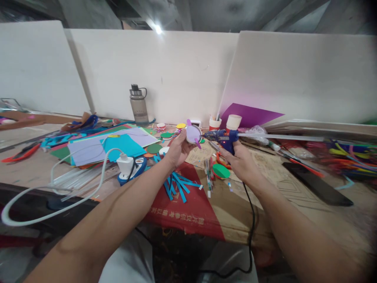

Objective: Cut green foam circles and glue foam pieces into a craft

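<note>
My left hand (179, 150) is closed on a round lilac disc (193, 134) that has purple paper strips sticking out at top and bottom. In my right hand (240, 159) is a blue hot glue gun (224, 136), a small light glowing on its body. Its nozzle is at the right rim of the disc; I cannot tell whether they touch. A long, clear glue stick (279, 136) juts from the gun's rear, and a black cord (251, 220) hangs from its handle. Blue paper strips (178, 184) and a green disc (220, 171) lie below the hands.
Coloured paper sheets (85, 151) and a white plug in a blue power strip (126, 167) are at left. A water bottle (139, 106) stands against the white board. To the right are a black phone (318, 182) and colourful pipe cleaners (353, 157). White cups (234, 122) stand behind.
</note>
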`<state>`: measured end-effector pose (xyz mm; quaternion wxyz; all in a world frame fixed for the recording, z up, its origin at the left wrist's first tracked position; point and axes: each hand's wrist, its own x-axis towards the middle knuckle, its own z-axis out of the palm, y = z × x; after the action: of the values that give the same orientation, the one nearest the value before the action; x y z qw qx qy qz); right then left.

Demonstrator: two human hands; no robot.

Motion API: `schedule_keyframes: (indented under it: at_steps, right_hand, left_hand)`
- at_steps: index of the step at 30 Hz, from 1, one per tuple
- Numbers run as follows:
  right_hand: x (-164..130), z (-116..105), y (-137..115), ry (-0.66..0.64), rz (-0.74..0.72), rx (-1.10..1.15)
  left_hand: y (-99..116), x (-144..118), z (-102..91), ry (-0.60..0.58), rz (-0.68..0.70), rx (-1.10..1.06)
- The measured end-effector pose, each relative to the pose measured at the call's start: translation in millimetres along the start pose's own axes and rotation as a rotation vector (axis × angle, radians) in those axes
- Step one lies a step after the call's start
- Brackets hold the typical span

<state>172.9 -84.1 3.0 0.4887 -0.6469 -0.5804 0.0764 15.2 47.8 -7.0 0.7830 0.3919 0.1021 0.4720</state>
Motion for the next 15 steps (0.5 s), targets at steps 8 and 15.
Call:
schedule_keyframes:
  at_steps: [8,15]
  right_hand:
    - [-0.5,-1.9,-4.8,-0.042,-0.026,0.006]
    - [-1.0,-0.8,-1.6,-0.050,-0.049,0.024]
  left_hand:
    - [-0.3,2.0,-0.9,0.022,0.012,-0.037]
    - [-0.3,3.4,-1.2,0.035,0.021,-0.046]
